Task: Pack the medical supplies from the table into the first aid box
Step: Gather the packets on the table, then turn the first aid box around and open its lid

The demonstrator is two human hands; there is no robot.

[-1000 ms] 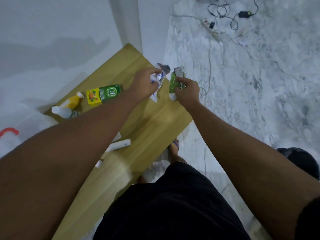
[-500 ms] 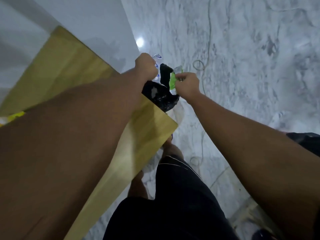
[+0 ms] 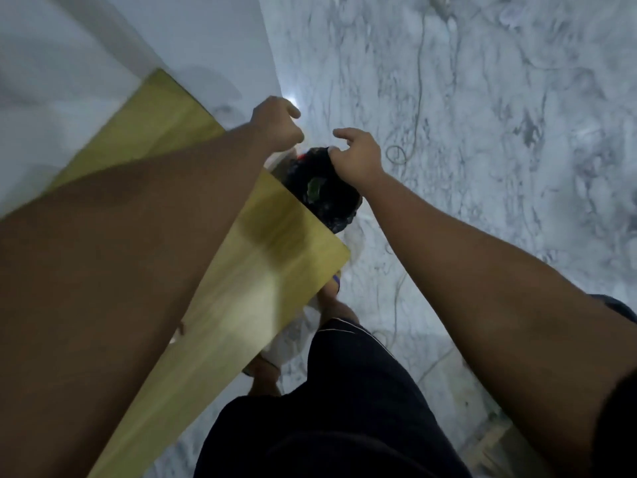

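Note:
Both my hands hover over a bin lined with a black bag (image 3: 331, 201) that stands on the floor beside the far corner of the wooden table (image 3: 241, 270). My left hand (image 3: 277, 124) is loosely curled with nothing visible in it. My right hand (image 3: 356, 155) has its fingers spread and empty, just above the bin's rim. A green wrapper (image 3: 314, 188) lies inside the black bag. No medical supplies or first aid box show in this view.
The marble floor (image 3: 482, 167) spreads to the right, with a thin cable (image 3: 418, 81) trailing across it. A white plastic bag (image 3: 293, 336) sits under the table by my feet. A white wall (image 3: 103, 46) runs behind the table.
Both hands held wrappers over the bin and have let them go; the green wrapper now lies in the black bag. The view has swung from the table to the bin.

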